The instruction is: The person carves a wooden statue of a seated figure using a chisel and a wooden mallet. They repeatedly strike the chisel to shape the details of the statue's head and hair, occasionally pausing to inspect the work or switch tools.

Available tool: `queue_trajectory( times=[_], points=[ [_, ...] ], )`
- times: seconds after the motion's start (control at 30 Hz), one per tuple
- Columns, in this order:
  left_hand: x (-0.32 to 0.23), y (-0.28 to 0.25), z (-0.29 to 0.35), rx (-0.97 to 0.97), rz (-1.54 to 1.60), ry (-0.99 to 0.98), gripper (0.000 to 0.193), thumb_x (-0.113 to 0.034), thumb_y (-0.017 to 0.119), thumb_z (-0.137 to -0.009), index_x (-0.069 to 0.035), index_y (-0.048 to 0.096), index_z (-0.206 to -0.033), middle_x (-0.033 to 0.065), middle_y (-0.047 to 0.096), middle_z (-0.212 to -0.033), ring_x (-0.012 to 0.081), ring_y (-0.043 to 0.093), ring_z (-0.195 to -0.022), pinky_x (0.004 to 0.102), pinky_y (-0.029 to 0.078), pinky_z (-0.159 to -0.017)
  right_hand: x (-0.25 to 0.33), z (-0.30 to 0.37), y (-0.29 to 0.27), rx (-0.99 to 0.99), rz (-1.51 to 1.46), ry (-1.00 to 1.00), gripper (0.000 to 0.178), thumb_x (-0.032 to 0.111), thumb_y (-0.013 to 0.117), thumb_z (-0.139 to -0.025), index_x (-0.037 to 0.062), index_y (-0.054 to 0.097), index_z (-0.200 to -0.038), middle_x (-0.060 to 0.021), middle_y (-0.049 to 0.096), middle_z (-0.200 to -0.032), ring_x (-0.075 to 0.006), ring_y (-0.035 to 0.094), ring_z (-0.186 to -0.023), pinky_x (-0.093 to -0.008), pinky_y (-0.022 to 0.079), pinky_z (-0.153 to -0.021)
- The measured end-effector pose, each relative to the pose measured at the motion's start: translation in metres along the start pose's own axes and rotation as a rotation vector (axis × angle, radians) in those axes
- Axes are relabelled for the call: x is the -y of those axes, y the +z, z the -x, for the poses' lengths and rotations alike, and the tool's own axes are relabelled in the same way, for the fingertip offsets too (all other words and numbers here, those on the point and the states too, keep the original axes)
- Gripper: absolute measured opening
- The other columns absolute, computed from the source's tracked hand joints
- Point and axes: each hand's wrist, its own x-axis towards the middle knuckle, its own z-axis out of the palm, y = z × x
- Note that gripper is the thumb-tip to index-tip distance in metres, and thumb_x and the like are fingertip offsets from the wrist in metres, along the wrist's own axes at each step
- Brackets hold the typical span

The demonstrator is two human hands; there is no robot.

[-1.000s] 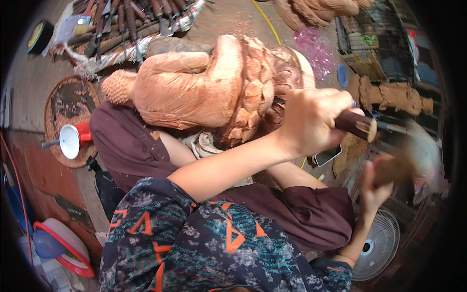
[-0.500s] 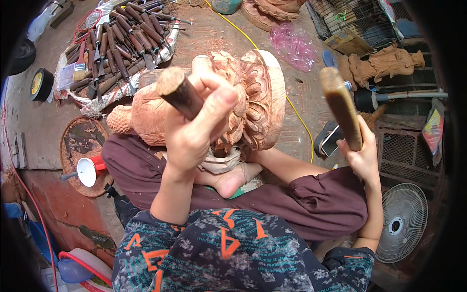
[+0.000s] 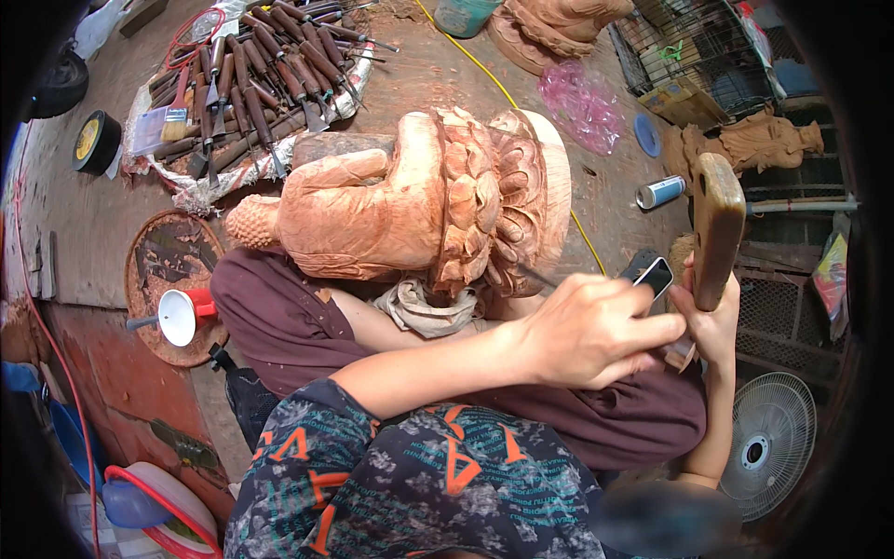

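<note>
Left hand (image 3: 596, 331): fingers clench chisel (image 3: 680, 353), shifted rightward off carved statue (image 3: 372, 214) | right hand (image 3: 715, 321): fingers grip wooden mallet (image 3: 719, 224), now nearer chisel

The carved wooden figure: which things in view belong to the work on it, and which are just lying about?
Job in hand: carved figure; chisel in left hand; mallet in right hand; probably the piled chisels.

Apparently unconnected: phone; pink plastic; fan.

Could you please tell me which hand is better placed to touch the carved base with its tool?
Probably the left hand: its chisel points toward the carved base, while the right hand holds a wooden mallet farther away.
</note>
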Motion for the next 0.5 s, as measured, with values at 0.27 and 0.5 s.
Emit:
queue_trajectory(
  times=[0.27, 0.5],
  points=[
    [0.039, 0.002, -0.032, -0.197, -0.101, 0.028, 0.039, -0.026, 0.075, -0.065, -0.015, 0.063, -0.1, 0.0039, 0.05, -0.067, 0.0238, 0.057, -0.058, 0.0362, 0.046, -0.052, -0.003, -0.001, -0.001, -0.091, -0.087, -0.145, 0.026, -0.006, 0.061, -0.076, 0.0015, 0.055, -0.1, 0.0014, 0.049, -0.077, -0.0073, 0.046, -0.067, -0.0224, 0.041, -0.063],
    [0.052, -0.006, -0.052, -0.43, -0.018, -0.045, 0.036, -0.011, 0.076, -0.063, -0.01, 0.065, -0.097, 0.006, 0.062, -0.072, 0.0224, 0.063, -0.061, 0.0318, 0.05, -0.053, 0.007, 0.002, -0.006, -0.188, -0.187, -0.224, 0.035, -0.008, 0.056, -0.082, 0.0025, 0.047, -0.115, -0.0034, 0.047, -0.09, -0.0092, 0.047, -0.08, -0.0225, 0.04, -0.073]
  ],
)
